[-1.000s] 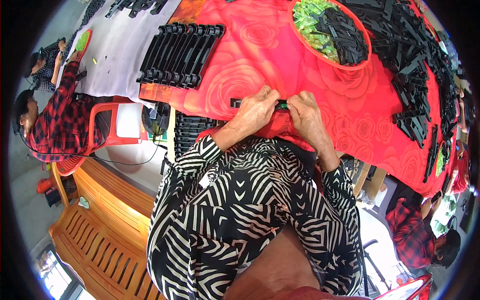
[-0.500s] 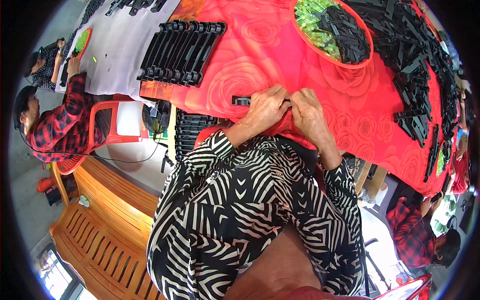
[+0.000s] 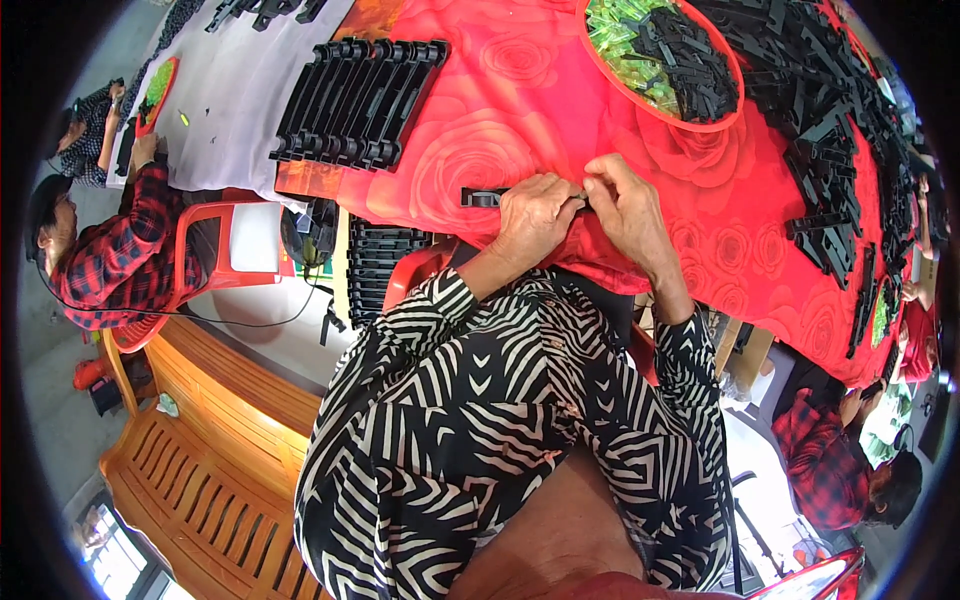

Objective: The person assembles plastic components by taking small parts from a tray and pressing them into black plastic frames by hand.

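My left hand is closed around a black plastic part over the near edge of the red rose-patterned table. One end of the part, with a squared loop, sticks out left of the fingers; a small dark tip shows on the other side. My right hand is right beside it, thumb and forefinger bent together at that tip. Whatever the right fingers pinch is too small to make out. Ahead to the right stands a red-rimmed basket of small yellow-green clear pieces and small black pieces.
To the left, a row of long black plastic parts lies on the table. A large heap of black parts spreads along the right. More black parts are stacked below the table edge, near a red chair. People in checked shirts sit at both sides.
My right hand has shifted slightly up and right, its fingers lifted and less tightly curled. My left hand still holds the black plastic part in nearly the same place.
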The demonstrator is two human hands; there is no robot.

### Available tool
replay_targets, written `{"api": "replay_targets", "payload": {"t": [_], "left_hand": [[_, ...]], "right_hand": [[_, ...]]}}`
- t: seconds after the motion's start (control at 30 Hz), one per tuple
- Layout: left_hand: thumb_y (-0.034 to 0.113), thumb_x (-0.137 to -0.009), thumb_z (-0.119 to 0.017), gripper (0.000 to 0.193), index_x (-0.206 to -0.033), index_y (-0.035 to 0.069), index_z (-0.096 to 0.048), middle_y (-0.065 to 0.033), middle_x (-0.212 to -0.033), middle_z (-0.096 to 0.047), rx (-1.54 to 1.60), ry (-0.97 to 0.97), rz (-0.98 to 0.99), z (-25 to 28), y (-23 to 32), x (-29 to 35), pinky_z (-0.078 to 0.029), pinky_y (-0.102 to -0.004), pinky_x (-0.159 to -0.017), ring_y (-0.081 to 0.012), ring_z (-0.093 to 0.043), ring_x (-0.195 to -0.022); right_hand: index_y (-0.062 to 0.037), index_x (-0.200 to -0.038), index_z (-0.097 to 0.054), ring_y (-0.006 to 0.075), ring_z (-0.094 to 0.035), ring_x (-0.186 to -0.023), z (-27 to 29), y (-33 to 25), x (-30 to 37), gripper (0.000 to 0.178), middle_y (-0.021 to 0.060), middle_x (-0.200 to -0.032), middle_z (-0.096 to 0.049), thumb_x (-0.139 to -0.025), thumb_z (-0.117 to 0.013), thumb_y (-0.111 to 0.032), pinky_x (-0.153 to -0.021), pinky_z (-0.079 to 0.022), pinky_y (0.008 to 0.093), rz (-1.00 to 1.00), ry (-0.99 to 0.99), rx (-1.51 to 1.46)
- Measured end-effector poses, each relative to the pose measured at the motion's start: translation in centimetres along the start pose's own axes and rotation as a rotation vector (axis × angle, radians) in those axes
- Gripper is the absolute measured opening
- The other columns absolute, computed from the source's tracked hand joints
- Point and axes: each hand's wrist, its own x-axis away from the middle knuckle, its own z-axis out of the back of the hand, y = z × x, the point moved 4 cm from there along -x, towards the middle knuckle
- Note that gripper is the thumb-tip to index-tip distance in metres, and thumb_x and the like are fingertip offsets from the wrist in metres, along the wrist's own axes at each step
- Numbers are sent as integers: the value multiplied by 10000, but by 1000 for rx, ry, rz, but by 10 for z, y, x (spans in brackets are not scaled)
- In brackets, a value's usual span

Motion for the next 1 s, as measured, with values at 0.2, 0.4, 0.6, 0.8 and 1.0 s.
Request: {"api": "replay_targets", "payload": {"t": [0.2,0.4,0.6,0.8,1.0], "left_hand": [[89,-688,-741,155,-807,50,-648,-83,-710,-604,-76,49,-60,0,6,4,-443,-361,-572,-258,-570,-625],[93,-713,-707,116,-779,49,-622,-79,-686,-570,-70,122,-105,0,9,7,-412,-369,-608,-255,-537,-650],[-20,-664,-694,133,-758,4,-604,-113,-698,-572,-90,158,-127,0,7,10,-421,-368,-612,-282,-541,-641],[-46,-646,-680,148,-756,-9,-588,-126,-686,-537,-5,153,-132,-3,4,13,-405,-374,-594,-297,-500,-616],[-43,-631,-685,156,-747,-1,-590,-115,-678,-514,10,182,-120,-3,1,17,-399,-368,-585,-286,-486,-620]], "right_hand": [[2,-864,-554,292,-578,-620,-13,15,-18,141,173,-696,-562,-889,-586,-133,-569,-444,367,-101,103,-100],[6,-824,-550,377,-573,-627,-24,23,-19,304,210,-664,-560,-945,-496,-267,-574,-435,441,-152,214,-47],[-31,-782,-607,438,-597,-709,-42,26,-31,572,240,-698,-598,-974,-313,-482,-621,-450,514,-219,214,193],[-47,-628,-624,394,-610,-645,-49,31,-24,641,184,-595,-598,-983,-299,-471,-612,-459,494,-314,166,100],[-42,-630,-617,399,-605,-658,-53,33,-25,647,192,-617,-601,-985,-285,-468,-631,-456,490,-290,125,120]]}}
